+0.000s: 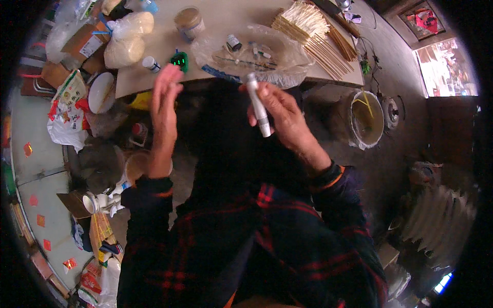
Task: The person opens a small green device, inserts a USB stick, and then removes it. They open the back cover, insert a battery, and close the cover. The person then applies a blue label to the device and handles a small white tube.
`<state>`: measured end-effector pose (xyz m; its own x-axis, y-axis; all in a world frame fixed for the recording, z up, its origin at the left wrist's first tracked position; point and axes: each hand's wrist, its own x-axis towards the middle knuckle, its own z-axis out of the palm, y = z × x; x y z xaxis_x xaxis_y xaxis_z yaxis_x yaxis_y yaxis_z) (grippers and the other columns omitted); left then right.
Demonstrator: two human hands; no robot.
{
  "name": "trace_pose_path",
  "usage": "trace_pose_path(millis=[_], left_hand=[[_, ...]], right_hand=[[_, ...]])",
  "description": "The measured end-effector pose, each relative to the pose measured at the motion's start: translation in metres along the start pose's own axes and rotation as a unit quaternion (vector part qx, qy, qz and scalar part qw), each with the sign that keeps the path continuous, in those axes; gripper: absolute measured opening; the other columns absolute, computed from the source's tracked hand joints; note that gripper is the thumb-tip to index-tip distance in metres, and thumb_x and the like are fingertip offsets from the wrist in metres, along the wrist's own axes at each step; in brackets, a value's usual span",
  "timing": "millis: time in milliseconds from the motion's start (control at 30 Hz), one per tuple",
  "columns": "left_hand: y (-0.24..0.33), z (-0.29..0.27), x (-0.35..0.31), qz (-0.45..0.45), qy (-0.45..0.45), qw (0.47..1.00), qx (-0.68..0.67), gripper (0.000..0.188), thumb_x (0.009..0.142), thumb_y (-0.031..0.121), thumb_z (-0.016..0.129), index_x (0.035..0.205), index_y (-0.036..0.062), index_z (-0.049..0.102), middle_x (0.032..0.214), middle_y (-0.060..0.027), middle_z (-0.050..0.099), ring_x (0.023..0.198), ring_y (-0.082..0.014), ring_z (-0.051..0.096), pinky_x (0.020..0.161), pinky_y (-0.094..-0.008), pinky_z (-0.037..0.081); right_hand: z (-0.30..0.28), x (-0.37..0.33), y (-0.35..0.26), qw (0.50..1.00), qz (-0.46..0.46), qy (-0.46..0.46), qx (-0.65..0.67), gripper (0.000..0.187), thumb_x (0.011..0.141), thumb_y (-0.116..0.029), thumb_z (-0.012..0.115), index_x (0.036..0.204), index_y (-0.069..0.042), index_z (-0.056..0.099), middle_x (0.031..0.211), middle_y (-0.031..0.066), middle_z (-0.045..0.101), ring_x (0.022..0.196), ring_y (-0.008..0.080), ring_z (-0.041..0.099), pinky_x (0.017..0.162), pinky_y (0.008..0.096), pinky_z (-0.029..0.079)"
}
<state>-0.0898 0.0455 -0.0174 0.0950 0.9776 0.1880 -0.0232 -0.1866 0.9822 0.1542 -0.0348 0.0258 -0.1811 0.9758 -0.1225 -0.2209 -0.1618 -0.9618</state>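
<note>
My right hand [285,115] is closed around a white pen-shaped device [259,107] with a greyish band near its lower end, held tilted in front of the table edge. To the left, my left hand [165,105] is raised and holds nothing; its fingers are stretched upward and slightly blurred. Just beyond its fingertips, a small green device with lit digits [179,61] lies near the table's front edge. Beside that device stands a small white bottle [151,64]. A clear plastic bag [215,49] is spread on the table, with a dark small bottle [233,42] and several small items on it.
The table [328,77] also bears a lidded tub [189,23], a tied bag of pale stuff [128,43] and bundles of thin sticks [328,51]. A bucket [367,118] stands on the floor at right. Bags, boxes and a white basin [101,93] crowd the left.
</note>
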Motion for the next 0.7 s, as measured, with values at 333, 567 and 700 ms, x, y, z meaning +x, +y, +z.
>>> trace_pose_path(millis=[333, 567, 700], left_hand=[[0.016, 0.069, -0.062, -0.18, -0.159, 0.946, -0.218, 0.025, 0.097, 0.02, 0.052, 0.113, 0.0011, 0.053, 0.113, -0.0115, 0.06, 0.104, -0.0173, 0.057, 0.091, -0.0322, 0.046], [0.011, 0.072, -0.067, -0.144, -0.105, 0.967, -0.182, 0.026, 0.093, 0.014, 0.058, 0.116, 0.0023, 0.05, 0.104, -0.0125, 0.063, 0.094, -0.0166, 0.06, 0.081, -0.0279, 0.049], [0.016, 0.068, -0.065, -0.096, -0.204, 0.965, -0.132, 0.033, 0.093, 0.012, 0.058, 0.122, 0.0029, 0.045, 0.104, -0.0129, 0.063, 0.092, -0.0141, 0.06, 0.078, -0.0252, 0.049]], right_hand=[[-0.002, -0.025, 0.049, 0.977, 0.153, -0.053, 0.138, 0.04, 0.098, -0.043, 0.046, 0.102, -0.007, 0.06, 0.071, 0.0016, 0.061, 0.061, 0.0077, 0.054, 0.051, 0.0206, 0.041], [-0.011, -0.051, 0.047, 0.985, 0.158, -0.001, 0.07, 0.036, 0.097, -0.038, 0.049, 0.102, -0.004, 0.059, 0.071, 0.0019, 0.06, 0.058, 0.0082, 0.055, 0.05, 0.0212, 0.043], [-0.017, -0.052, 0.044, 0.985, 0.165, 0.015, 0.049, 0.031, 0.097, -0.034, 0.051, 0.1, -0.004, 0.059, 0.07, 0.0019, 0.06, 0.057, 0.0082, 0.056, 0.051, 0.0212, 0.045]])
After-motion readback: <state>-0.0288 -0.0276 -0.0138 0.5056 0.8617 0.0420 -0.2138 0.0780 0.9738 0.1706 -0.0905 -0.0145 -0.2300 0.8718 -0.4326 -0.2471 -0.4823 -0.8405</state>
